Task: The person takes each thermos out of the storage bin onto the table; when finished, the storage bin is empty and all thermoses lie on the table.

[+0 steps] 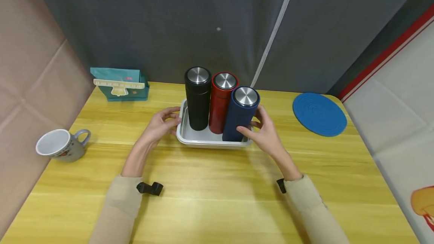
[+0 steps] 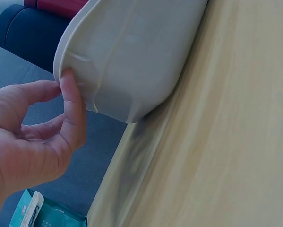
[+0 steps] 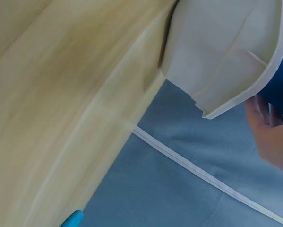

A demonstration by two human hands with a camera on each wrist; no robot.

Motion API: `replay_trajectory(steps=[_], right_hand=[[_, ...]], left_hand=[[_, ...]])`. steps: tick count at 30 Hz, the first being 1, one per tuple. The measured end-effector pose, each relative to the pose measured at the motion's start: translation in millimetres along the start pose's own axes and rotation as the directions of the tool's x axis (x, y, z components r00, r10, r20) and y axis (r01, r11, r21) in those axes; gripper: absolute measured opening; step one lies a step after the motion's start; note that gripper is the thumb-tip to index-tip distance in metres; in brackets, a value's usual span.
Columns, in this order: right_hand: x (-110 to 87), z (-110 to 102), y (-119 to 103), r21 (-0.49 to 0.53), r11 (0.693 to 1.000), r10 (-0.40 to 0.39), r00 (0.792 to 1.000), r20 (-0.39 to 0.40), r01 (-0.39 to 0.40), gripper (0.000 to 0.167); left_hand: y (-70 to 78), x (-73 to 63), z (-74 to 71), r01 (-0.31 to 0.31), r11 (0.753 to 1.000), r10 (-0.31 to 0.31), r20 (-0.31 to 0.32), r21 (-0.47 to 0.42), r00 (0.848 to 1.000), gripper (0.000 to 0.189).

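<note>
A pale, shallow tray (image 1: 210,145) sits on the wooden table with three vacuum flasks standing in it. The black flask (image 1: 198,104) is at the left, the red flask (image 1: 221,108) in the middle, and the navy blue flask (image 1: 237,118) at the front right. My left hand (image 1: 161,123) pinches the tray's left rim between thumb and fingers; the left wrist view shows the tray wall (image 2: 132,52) there. My right hand (image 1: 266,134) grips the blue flask low down, thumb in front and fingers behind. The right wrist view has this hand (image 3: 273,142) beside the tray's rim.
A grey-white mug (image 1: 62,146) is at the table's left edge. Behind it stands a teal bag (image 1: 127,92) with a cream clip (image 1: 118,85). A round blue mat (image 1: 319,114) lies at the back right. A dark curtain (image 1: 152,22) borders the table's back edge.
</note>
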State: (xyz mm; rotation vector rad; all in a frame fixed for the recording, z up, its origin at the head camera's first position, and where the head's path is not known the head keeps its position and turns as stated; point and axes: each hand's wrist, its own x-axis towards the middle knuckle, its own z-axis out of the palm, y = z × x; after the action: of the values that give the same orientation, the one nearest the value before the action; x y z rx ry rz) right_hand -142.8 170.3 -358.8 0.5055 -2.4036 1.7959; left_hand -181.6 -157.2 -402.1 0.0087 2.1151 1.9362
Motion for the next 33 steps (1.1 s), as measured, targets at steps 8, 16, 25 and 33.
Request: replay_trajectory(steps=[8,16,25,33], right_hand=[[0.3,2,2,-0.023,1.000,-0.003,0.999,-0.037,0.002,0.070],[-1.6,4,-26,-0.025,0.998,-0.063,0.994,-0.084,0.061,0.067],[14.5,-10,-18,-0.022,0.993,-0.121,0.983,-0.137,0.119,0.069],[30.7,-21,-31,-0.026,0.983,-0.183,0.963,-0.197,0.181,0.062]], left_hand=[[0.4,-0.8,-1.7,0.001,1.000,-0.001,0.003,-0.007,1.000,0.050],[-0.4,0.2,-2.4,0.008,1.000,-0.008,0.005,-0.018,1.000,0.050],[1.5,1.4,1.9,0.028,0.999,-0.028,0.003,-0.031,1.000,0.050],[0.0,2.2,2.7,0.059,0.997,-0.061,-0.030,-0.046,0.998,0.050]])
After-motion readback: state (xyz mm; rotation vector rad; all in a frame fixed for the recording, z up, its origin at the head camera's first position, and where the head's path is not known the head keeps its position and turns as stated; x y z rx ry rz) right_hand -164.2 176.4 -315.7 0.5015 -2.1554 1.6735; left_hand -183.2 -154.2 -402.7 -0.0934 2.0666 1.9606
